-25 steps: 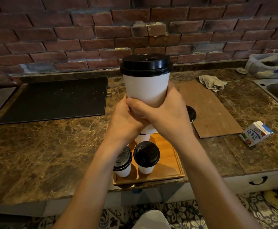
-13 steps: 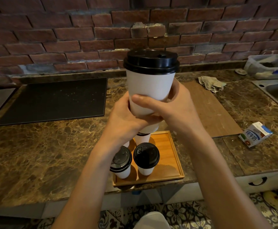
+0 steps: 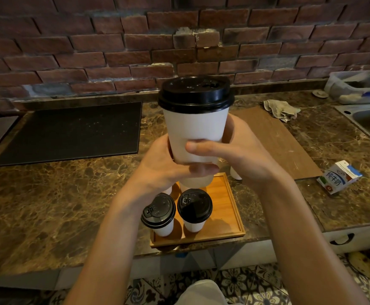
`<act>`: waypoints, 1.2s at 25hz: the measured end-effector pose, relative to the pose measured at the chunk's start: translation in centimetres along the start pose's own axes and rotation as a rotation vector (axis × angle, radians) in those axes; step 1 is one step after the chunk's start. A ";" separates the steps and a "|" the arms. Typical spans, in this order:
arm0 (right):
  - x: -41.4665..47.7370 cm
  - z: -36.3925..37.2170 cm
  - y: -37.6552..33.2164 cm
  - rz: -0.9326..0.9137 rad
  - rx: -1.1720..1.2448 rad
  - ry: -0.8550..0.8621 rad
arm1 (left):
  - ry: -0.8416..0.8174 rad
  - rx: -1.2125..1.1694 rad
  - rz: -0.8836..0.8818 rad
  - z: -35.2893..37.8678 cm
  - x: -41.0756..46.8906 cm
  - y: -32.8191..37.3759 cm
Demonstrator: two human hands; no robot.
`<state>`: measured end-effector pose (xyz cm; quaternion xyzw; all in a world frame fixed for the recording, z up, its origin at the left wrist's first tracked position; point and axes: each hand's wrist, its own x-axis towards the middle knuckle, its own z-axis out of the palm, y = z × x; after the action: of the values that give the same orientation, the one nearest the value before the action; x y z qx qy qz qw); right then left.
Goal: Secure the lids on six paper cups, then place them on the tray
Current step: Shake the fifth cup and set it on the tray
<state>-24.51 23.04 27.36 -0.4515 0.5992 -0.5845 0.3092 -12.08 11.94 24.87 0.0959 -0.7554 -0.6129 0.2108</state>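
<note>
So the person's got one white paper cup [image 3: 196, 130] lifted up in the middle of the frame, black lid [image 3: 195, 93] sitting on top and looking level all the way round as far as I can see. Both hands are wrapped round the lower half of it: the left hand [image 3: 160, 170] curls in from the left side of the picture, and the right hand [image 3: 241, 155] curls in from the right with its thumb laid across the front of the cup. Below them, at lower centre, the wooden tray [image 3: 230, 216] sits at the near edge of the marble desk [image 3: 47, 194] with two lidded cups, one [image 3: 161, 216] beside the other [image 3: 194, 213], in its front row. There are bits of white under the hands, but I can't tell how many more cups are back there. Another cup [image 3: 235, 173] peeks out just off the tray's far right corner. My read: the lid is on this one, so we're at the put-it-down step. The next move needs it lowered upright into the open right side of the tray, without bumping the cups already there or squeezing the paper wall so the lid pops.
</note>
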 end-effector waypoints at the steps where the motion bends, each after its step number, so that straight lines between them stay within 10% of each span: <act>1: 0.0 0.0 -0.1 0.006 -0.007 0.002 | 0.012 -0.006 0.000 0.0 0.0 -0.1; 21: -0.1 4.0 0.1 -0.064 -0.167 0.412 | 0.263 0.201 0.070 1.2 0.2 0.3; 30: 0.0 2.6 -0.9 -0.078 -0.133 0.295 | 0.249 0.152 0.052 0.8 -0.1 0.3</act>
<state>-22.00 21.99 27.93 -0.4031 0.6574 -0.6151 0.1642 -12.30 12.81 25.05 0.1674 -0.7700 -0.5314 0.3109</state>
